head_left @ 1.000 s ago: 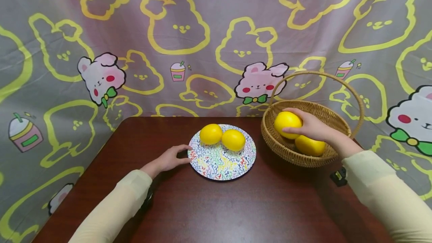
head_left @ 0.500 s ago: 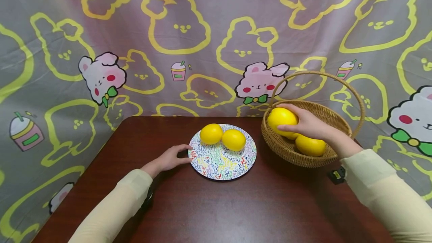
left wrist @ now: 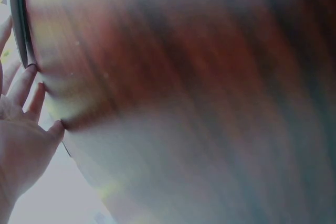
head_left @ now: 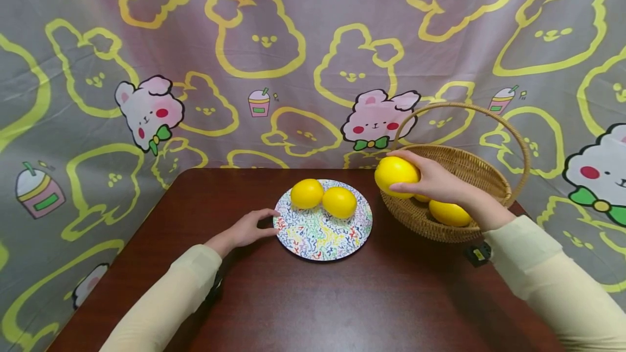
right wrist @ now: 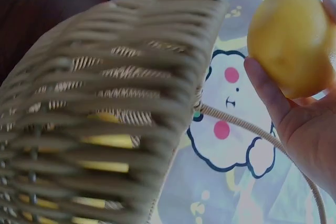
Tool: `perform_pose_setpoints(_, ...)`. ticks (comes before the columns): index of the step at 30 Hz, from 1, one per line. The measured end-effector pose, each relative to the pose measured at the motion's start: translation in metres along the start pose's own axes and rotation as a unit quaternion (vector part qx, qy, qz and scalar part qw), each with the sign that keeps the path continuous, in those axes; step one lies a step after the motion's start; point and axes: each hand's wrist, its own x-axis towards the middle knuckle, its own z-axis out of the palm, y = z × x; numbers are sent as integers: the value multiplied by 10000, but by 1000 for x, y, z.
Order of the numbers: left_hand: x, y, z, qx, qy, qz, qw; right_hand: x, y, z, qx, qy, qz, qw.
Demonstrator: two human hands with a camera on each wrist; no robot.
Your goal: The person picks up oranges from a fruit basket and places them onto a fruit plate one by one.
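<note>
My right hand (head_left: 430, 178) grips a yellow lemon (head_left: 397, 177) between thumb and fingers, over the left rim of a wicker basket (head_left: 420, 221). In the right wrist view, the held lemon (right wrist: 289, 43) is up beyond the basket's rim (right wrist: 194, 51). Inside the basket lies another lemon (head_left: 449, 214), and a sliver of one more shows beside it. My left hand (head_left: 246, 228) rests with its thumb and fingertips at the left edge of a round patterned plate (head_left: 323, 238). Two lemons, one on the left (head_left: 306, 193) and one on the right (head_left: 339, 202), sit on the plate's far half.
The basket's tall arched handle (head_left: 518, 143) rises at the right. Everything stands on a dark brown wooden table (head_left: 313, 303). A patterned curtain (head_left: 303, 58) hangs right behind the table's back edge.
My right hand has carried the lemon leftward, from inside the basket to over its left rim. The left hand has stayed at the plate's edge.
</note>
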Motion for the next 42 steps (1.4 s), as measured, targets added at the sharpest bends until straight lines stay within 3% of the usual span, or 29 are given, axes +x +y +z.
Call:
perform_pose_setpoints(9, 1, -1, 1, 15, -29, 6, 10000, 5, -8, 9, 97, -35, -192, 9998)
perform_pose_setpoints(26, 3, -3, 1, 39, -39, 36, 10000, 14, -20, 31, 532, -327, -167, 9979)
perform_pose_setpoints(42, 0, 1, 0, 32, -17, 54, 10000, 27, -29, 62, 785, -650, -552, 9933)
